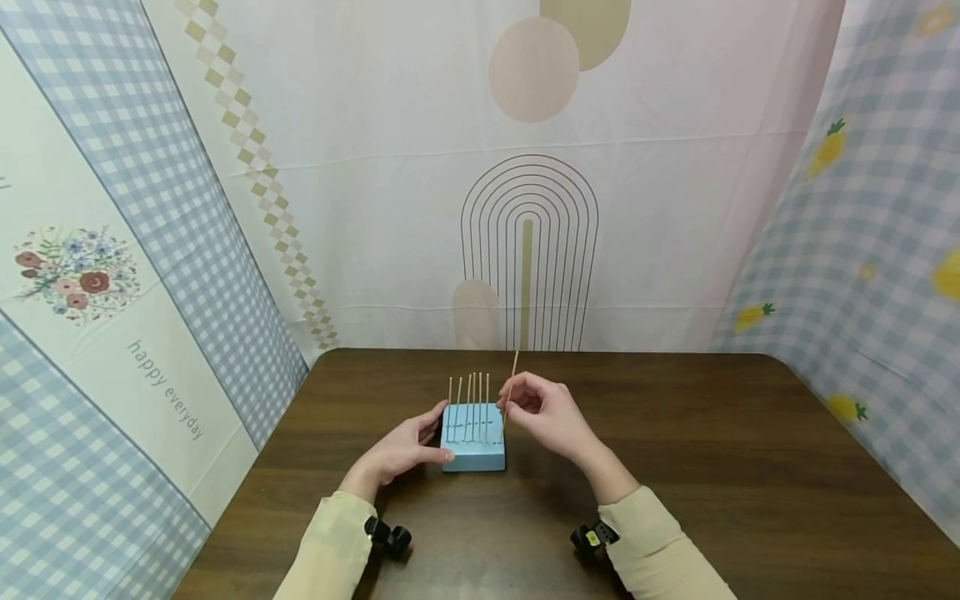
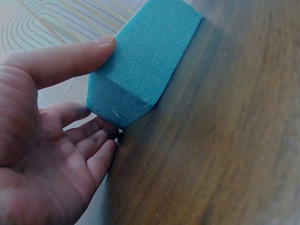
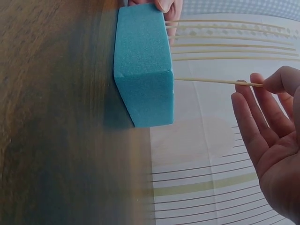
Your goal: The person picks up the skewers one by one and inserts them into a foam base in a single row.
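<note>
A light blue foam block [image 1: 474, 462] stands on the table, with several thin wooden sticks [image 1: 450, 400] upright in a row in its top. My left hand [image 1: 401, 451] holds the block at its left side, the thumb on the front top edge and the index finger at the far left corner. Between thumb and fingertips, my right hand [image 1: 553, 418] pinches another wooden stick [image 3: 206, 80], slightly tilted. Its lower end meets the block's top near the right edge; whether it has sunk into the foam I cannot tell.
The brown wooden table [image 1: 712, 475] extends around the block on all sides. A patterned cloth [image 1: 375, 250] hangs behind the table's far edge, with checked cloths at left and right. Each wrist wears a small black camera.
</note>
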A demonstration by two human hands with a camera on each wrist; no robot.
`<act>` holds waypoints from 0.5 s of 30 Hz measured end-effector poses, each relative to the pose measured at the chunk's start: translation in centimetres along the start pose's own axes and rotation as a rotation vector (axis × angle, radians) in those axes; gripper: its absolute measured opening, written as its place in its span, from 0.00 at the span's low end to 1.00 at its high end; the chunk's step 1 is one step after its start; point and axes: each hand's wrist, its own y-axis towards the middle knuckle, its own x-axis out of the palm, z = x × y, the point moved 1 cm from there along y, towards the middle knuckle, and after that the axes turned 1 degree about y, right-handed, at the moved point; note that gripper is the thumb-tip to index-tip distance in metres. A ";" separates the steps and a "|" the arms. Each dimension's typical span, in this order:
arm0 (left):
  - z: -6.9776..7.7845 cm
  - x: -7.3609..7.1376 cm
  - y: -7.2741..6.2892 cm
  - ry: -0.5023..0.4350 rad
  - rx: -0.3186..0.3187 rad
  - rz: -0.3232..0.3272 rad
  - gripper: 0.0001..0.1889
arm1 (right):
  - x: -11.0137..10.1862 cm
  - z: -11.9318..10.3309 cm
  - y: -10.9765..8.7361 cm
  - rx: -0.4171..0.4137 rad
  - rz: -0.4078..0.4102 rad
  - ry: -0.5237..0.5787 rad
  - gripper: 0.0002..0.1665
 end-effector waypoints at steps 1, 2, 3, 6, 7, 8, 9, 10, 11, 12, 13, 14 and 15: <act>0.0 0.0 0.0 0.001 -0.002 0.001 0.54 | 0.0 0.0 0.0 0.001 0.001 -0.005 0.12; 0.0 0.0 0.0 0.001 -0.003 0.002 0.54 | 0.1 0.1 0.0 0.003 0.002 -0.010 0.11; 0.0 0.0 -0.1 0.000 -0.004 0.002 0.54 | 0.1 0.1 0.0 0.005 0.001 -0.014 0.11; 0.0 -0.1 -0.1 0.005 -0.007 0.003 0.54 | 0.1 0.2 -0.1 0.005 -0.001 -0.024 0.10; 0.0 -0.1 -0.1 0.006 -0.008 0.003 0.54 | 0.1 0.3 -0.1 0.006 -0.003 -0.027 0.10; 0.0 -0.1 -0.2 0.008 -0.009 0.004 0.54 | 0.1 0.3 -0.1 0.005 -0.004 -0.030 0.09; 0.0 -0.1 -0.2 0.009 -0.011 0.005 0.54 | 0.1 0.2 -0.1 0.004 -0.005 -0.035 0.09; 0.0 -0.1 -0.2 0.009 -0.012 0.005 0.54 | 0.1 0.2 -0.2 0.004 -0.005 -0.043 0.09; 0.0 0.0 -0.2 0.008 -0.014 0.005 0.54 | 0.1 0.2 -0.2 0.004 -0.007 -0.049 0.08; 0.0 0.0 -0.3 0.008 -0.016 0.005 0.54 | 0.1 0.1 -0.2 0.005 -0.009 -0.059 0.08; 0.0 0.0 -0.3 0.006 -0.017 0.005 0.54 | 0.1 0.1 -0.2 0.008 -0.011 -0.070 0.08; 0.0 0.0 -0.3 0.005 -0.017 0.005 0.54 | 0.1 0.1 -0.3 0.009 -0.014 -0.080 0.08; 0.1 0.0 -0.3 0.002 -0.018 0.005 0.54 | 0.2 0.1 -0.3 0.013 -0.019 -0.091 0.08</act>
